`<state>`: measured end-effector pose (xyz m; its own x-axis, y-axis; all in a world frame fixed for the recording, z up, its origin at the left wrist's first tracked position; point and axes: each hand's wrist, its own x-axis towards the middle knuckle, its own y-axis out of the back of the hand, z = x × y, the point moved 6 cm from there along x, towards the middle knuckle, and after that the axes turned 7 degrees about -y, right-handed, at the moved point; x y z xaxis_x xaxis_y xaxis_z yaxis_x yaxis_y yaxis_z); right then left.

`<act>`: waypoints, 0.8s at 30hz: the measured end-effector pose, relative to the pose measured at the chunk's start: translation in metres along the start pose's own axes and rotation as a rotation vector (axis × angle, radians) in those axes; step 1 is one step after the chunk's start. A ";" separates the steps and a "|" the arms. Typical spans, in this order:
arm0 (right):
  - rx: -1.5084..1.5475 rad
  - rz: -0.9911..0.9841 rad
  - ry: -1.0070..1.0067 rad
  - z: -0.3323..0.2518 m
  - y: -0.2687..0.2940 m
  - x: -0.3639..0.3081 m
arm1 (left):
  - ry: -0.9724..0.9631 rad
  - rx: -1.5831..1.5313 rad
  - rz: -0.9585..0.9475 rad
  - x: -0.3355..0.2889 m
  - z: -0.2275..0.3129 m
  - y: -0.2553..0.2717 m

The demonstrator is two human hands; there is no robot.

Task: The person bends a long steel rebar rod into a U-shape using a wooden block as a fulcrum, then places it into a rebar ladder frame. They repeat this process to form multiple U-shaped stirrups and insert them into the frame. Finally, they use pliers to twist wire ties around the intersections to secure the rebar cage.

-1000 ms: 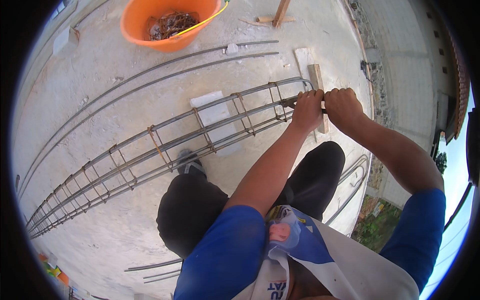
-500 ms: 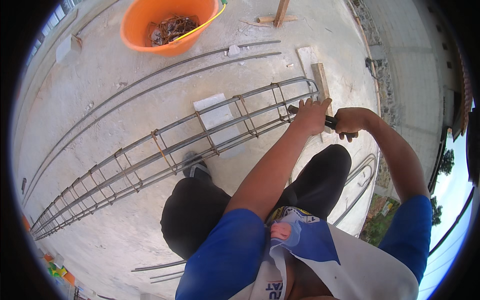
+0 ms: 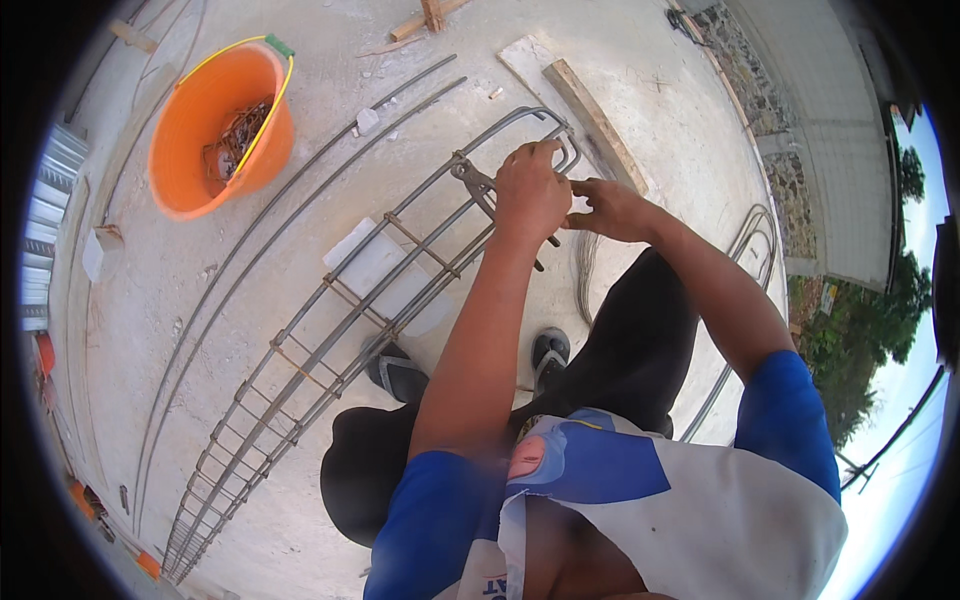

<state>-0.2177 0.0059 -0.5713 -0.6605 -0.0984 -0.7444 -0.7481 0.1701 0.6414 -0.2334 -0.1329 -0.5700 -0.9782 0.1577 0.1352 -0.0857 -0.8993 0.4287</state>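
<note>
My left hand (image 3: 533, 195) is closed round a pair of pincers (image 3: 474, 182), palm down over the end of a long rebar cage (image 3: 345, 318). The pincers' jaws sit at a wire tie on the cage's upper bar, and the handle ends stick out below the hand. Right beside it, my right hand (image 3: 618, 212) reaches in from the right. Its thumb and forefinger are apart, with the tips close to the left hand, and nothing shows between them. Hooked bar ends (image 3: 568, 150) curve just beyond my left hand.
An orange bucket (image 3: 185, 140) with rusty wire scraps stands at the upper left. Two loose bars (image 3: 262, 215) lie alongside the cage, and a white block (image 3: 375, 270) is under it. A wooden batten (image 3: 600, 130) lies beyond the cage end; bent bars (image 3: 755, 240) lie at right.
The pincers have gone from the cage's lower bar to its upper bar, now in my left hand. My right hand has come off their handle. The view has turned and shifted.
</note>
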 end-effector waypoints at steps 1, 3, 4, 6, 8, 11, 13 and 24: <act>0.144 0.148 -0.040 0.033 0.013 0.001 | 0.045 0.018 -0.029 -0.001 -0.008 0.002; 0.136 0.169 -0.060 0.107 0.005 0.001 | 0.116 -0.046 -0.089 -0.006 -0.018 -0.004; 0.106 0.115 -0.143 0.148 -0.024 -0.004 | 0.200 -0.130 -0.172 -0.007 -0.015 -0.009; 0.116 0.027 -0.205 0.282 -0.150 -0.004 | 0.257 -0.226 -0.294 -0.008 0.004 -0.021; 0.069 -0.109 -0.186 0.283 -0.243 -0.014 | 0.263 -0.240 -0.292 -0.013 -0.006 -0.023; 0.144 -0.219 -0.406 0.255 -0.297 -0.030 | 0.325 -0.279 -0.313 -0.018 -0.020 -0.029; 0.171 -0.228 -0.497 0.246 -0.316 -0.034 | 0.369 -0.273 -0.320 -0.020 -0.019 -0.031; 0.305 0.150 -0.496 0.238 -0.255 -0.095 | 0.499 -0.536 -0.343 -0.013 0.010 -0.050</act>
<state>0.0508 0.2052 -0.7079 -0.5943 0.4056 -0.6945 -0.5483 0.4275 0.7188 -0.2144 -0.0862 -0.5837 -0.8391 0.3736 -0.3954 -0.3518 -0.9271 -0.1294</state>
